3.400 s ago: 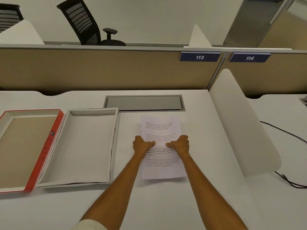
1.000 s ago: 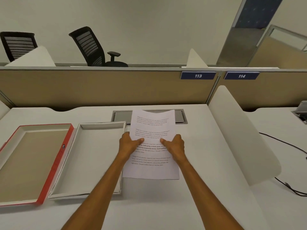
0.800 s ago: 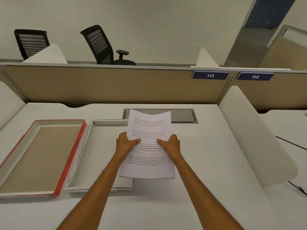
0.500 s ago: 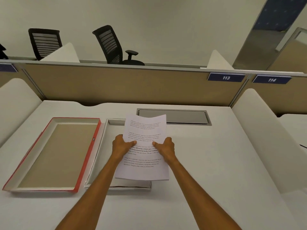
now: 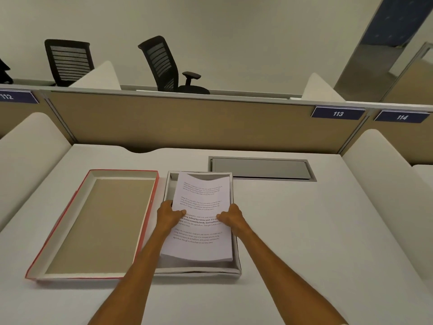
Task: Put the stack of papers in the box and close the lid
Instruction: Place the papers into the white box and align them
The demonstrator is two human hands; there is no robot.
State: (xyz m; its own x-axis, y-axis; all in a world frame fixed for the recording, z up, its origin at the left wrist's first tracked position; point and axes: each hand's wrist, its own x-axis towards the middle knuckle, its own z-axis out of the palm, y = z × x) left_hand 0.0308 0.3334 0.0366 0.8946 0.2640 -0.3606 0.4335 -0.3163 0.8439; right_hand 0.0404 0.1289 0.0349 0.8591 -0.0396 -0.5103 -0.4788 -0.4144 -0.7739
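A stack of printed white papers (image 5: 201, 202) hangs over the open white box (image 5: 199, 269) in the middle of the desk, its near edge low inside the box and its far edge bowed. My left hand (image 5: 168, 215) grips the stack's left edge, thumb on top. My right hand (image 5: 230, 218) grips its right edge the same way. The red-edged lid (image 5: 150, 221) lies upside down just left of the box, its brown inside facing up.
A grey cable hatch (image 5: 260, 168) is set in the white desk (image 5: 304, 231) behind the box. White side dividers (image 5: 384, 184) flank the desk and a tan partition (image 5: 175, 123) closes the back. Two black office chairs (image 5: 164, 64) stand beyond it.
Both hands have carried the stack leftward from the desk surface to over the box and lowered it toward the box's inside. The view has shifted left as well.
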